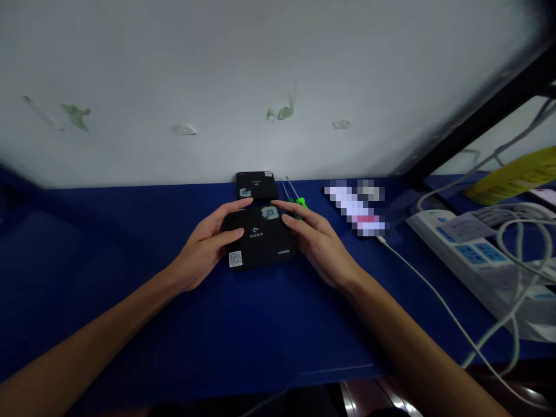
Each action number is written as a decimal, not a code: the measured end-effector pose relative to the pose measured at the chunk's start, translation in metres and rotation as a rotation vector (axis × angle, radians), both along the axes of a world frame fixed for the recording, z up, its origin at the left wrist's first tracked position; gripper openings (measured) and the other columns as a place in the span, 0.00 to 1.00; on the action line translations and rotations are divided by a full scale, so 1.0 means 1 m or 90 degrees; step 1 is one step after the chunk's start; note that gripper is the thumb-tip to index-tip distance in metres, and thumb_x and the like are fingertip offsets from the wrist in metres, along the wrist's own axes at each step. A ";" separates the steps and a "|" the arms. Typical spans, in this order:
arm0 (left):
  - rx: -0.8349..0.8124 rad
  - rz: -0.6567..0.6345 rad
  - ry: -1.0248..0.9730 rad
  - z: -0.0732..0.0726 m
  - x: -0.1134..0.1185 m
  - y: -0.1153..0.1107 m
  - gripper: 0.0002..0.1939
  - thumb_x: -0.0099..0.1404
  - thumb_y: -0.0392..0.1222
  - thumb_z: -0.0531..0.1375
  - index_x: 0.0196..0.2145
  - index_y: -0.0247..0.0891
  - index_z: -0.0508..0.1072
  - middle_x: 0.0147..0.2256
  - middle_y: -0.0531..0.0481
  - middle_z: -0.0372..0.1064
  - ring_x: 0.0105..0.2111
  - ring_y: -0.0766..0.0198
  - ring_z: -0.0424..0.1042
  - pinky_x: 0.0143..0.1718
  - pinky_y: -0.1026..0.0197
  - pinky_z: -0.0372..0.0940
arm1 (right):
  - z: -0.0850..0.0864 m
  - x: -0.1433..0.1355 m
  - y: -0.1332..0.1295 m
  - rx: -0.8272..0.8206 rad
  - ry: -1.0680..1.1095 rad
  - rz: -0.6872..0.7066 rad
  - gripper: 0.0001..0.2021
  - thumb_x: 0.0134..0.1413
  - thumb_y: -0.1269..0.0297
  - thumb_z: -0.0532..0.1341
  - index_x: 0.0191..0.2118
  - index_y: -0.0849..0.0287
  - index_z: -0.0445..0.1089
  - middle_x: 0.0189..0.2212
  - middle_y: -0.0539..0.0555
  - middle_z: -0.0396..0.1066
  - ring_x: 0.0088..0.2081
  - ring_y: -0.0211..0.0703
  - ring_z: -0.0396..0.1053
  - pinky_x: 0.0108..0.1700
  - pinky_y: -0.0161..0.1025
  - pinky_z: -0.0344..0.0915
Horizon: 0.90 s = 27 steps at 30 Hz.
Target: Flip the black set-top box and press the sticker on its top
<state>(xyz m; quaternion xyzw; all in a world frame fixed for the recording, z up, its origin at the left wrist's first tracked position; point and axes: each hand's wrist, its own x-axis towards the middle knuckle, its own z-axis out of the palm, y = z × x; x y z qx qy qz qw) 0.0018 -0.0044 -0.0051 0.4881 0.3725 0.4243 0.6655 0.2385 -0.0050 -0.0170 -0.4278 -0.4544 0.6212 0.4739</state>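
A flat black box with a QR sticker and white print lies on the blue table. My left hand grips its left edge, thumb laid across the top. My right hand holds its right edge, fingers reaching over the far corner. A second, smaller black box sits just behind it against the wall. Two thin screwdrivers with green handles lie right beside my right fingers.
A blurred-out phone lies right of the boxes with a white cable running from it toward the front edge. A white power strip with tangled cords sits at far right. The white wall stands behind.
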 end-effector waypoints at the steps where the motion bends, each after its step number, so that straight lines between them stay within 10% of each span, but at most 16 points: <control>1: 0.031 -0.003 0.015 -0.002 0.000 0.000 0.28 0.72 0.39 0.68 0.67 0.50 0.75 0.63 0.46 0.75 0.64 0.44 0.72 0.66 0.41 0.68 | 0.000 0.000 0.000 -0.009 0.005 0.003 0.20 0.64 0.53 0.71 0.60 0.49 0.78 0.46 0.55 0.81 0.47 0.53 0.78 0.52 0.52 0.74; 27: 0.139 -0.010 0.148 -0.013 -0.002 0.001 0.26 0.72 0.43 0.69 0.66 0.48 0.74 0.63 0.45 0.71 0.57 0.50 0.74 0.57 0.50 0.72 | 0.001 -0.001 0.001 0.015 -0.049 -0.006 0.12 0.62 0.56 0.70 0.48 0.53 0.76 0.40 0.53 0.78 0.36 0.46 0.73 0.39 0.45 0.68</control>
